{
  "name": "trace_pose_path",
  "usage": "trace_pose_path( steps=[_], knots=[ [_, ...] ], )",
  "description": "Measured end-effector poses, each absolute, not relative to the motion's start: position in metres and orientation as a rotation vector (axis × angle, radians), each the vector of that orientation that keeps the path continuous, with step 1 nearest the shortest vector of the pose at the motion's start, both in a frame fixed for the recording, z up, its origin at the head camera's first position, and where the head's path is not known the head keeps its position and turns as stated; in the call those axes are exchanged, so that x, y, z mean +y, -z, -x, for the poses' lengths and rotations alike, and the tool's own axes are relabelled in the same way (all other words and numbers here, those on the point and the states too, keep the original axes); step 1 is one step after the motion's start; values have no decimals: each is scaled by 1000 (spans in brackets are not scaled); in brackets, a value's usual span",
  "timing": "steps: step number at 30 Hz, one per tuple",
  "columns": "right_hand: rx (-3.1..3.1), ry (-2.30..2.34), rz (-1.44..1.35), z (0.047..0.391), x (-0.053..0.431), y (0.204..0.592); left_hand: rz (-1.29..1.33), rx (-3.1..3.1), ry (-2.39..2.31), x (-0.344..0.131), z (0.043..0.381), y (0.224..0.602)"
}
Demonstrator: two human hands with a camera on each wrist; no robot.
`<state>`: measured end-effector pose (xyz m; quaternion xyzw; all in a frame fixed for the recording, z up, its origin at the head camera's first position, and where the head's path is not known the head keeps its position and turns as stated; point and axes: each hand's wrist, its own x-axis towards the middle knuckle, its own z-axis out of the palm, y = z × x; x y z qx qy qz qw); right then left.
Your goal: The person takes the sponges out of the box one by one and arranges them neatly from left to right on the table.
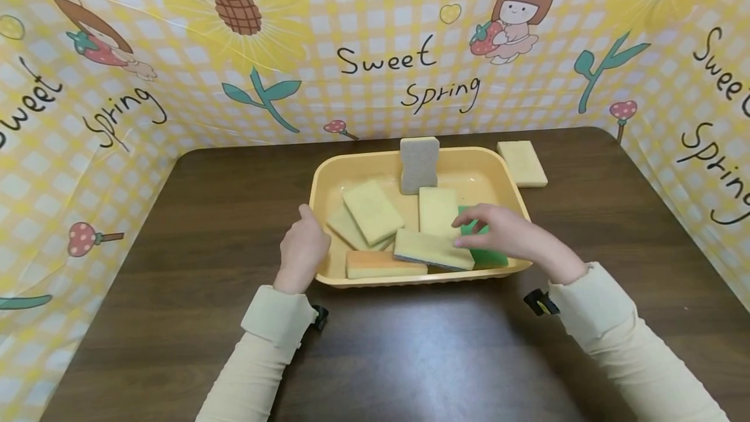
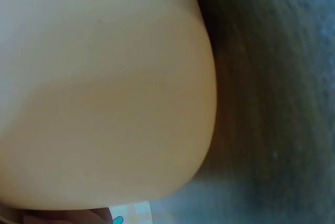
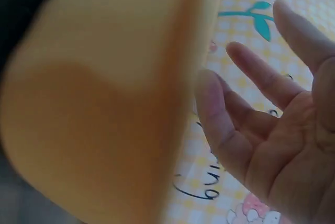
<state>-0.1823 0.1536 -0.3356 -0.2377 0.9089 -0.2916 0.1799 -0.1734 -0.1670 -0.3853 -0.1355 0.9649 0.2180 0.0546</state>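
Observation:
A yellow plastic basin stands on the table, holding several sponges. My left hand grips its left rim; the outer wall fills much of the left wrist view. Over the right side of the basin hovers my right hand, its fingers loosely bent and parted with nothing between them. Just below its fingertips lies a pale yellow sponge with a dark underside, tilted across an orange-topped sponge. A green scouring sponge is partly hidden under the right hand. In the right wrist view the palm faces the basin wall.
A grey-faced sponge stands upright against the basin's far wall. Two pale sponges overlap at the left, another lies mid-right. One sponge lies on the dark wooden table behind the basin's right corner. Checked cloth surrounds the table.

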Motion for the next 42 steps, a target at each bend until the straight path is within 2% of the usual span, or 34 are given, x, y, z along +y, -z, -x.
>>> trace_pose_path(
  steps=[13, 26, 42],
  knots=[
    [2563, 717, 807, 178, 150, 368, 421, 2919, -660, -168, 174, 386],
    [2466, 747, 843, 184, 154, 373, 428, 2917, -661, -167, 174, 385],
    [2464, 811, 718, 186, 161, 372, 417, 2905, -692, -168, 175, 386]
  ],
)
